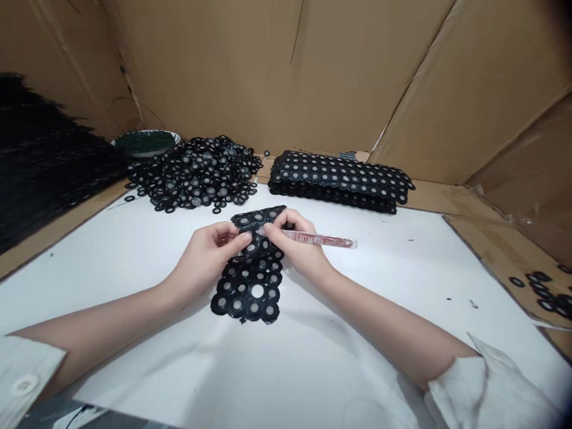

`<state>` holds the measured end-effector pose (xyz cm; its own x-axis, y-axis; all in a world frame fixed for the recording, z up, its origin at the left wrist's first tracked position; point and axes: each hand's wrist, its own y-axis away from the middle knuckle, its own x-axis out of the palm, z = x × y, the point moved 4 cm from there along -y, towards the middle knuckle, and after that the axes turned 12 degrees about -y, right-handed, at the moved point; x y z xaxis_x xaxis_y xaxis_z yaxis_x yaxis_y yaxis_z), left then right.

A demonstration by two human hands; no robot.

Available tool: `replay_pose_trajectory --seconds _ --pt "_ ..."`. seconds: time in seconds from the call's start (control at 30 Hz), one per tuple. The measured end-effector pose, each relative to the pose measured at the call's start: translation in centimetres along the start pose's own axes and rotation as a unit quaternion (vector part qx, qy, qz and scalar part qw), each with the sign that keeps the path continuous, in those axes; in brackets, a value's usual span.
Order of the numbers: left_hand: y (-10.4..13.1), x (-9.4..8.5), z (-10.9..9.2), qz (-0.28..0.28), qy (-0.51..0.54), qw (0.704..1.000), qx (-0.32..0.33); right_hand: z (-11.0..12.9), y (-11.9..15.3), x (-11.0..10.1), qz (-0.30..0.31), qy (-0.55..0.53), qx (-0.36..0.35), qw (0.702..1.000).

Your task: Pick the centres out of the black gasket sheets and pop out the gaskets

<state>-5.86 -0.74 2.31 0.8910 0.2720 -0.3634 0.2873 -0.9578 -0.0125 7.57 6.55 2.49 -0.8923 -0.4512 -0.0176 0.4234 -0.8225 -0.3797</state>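
Observation:
A black sheet of joined rings (236, 306) with pale grey centres lies on the white board in front of me, its far part lifted and bent back. One hole near its lower right shows white. My left hand (207, 255) pinches the left edge of the lifted part between thumb and fingers. In my right hand (301, 245) is a slim tool with a red lettered handle (336, 241), held like a pen. Its pale tip points left, close to my left thumb and against the sheet. The exact kind of tool does not show.
A heap of loose black rings (203, 176) lies behind the sheet to the left, beside a shallow bowl (146, 143). Stacked ring sheets (342, 179) stand at the back. More rings (547, 301) lie far right. A dark bristly pile (34, 171) fills the left. Cardboard walls (257, 62) enclose the board.

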Motion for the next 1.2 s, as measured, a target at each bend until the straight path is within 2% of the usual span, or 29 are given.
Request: replay_pose_trajectory --seconds 0.2,0.3,0.4,0.5,0.57,0.67,0.8,0.87,1.03,1.2 --pt "0.4 0.0 -0.2 0.017 0.01 1.0 -0.021 0.5 0.6 0.3 -0.004 0.006 -0.015 1.0" --pt "1.0 0.2 -0.4 0.025 0.017 0.999 -0.031 0.9 0.7 0.5 0.005 0.027 -0.044 0.999" --pt "1.5 0.7 -0.7 0.061 0.037 0.997 -0.026 1.2 0.6 0.6 0.007 0.062 -0.082 0.995" --pt "1.7 1.1 -1.2 0.09 0.055 0.994 -0.012 1.1 0.5 0.3 -0.002 0.064 -0.083 0.994" --pt "1.5 1.0 -1.4 0.071 0.04 0.997 0.0 0.8 0.3 0.1 0.007 0.03 -0.063 0.998" --pt "0.9 0.2 -1.3 0.003 -0.011 1.0 -0.005 0.2 -0.1 -0.1 0.032 -0.057 -0.013 0.998" --pt "-0.1 -0.4 -0.5 -0.052 -0.083 0.995 0.019 -0.3 -0.5 -0.7 -0.028 -0.124 0.013 0.992" --pt "-0.4 -0.5 -0.3 -0.063 -0.103 0.991 0.05 -0.4 -0.5 -0.7 -0.044 -0.132 0.016 0.99" --pt "-0.4 -0.4 -0.4 -0.058 -0.076 0.99 0.108 0.1 0.0 0.3 -0.004 -0.127 0.026 0.991" --pt "0.3 -0.4 -1.2 -0.06 -0.109 0.988 0.092 0.5 0.4 0.5 -0.018 -0.083 0.028 0.996"
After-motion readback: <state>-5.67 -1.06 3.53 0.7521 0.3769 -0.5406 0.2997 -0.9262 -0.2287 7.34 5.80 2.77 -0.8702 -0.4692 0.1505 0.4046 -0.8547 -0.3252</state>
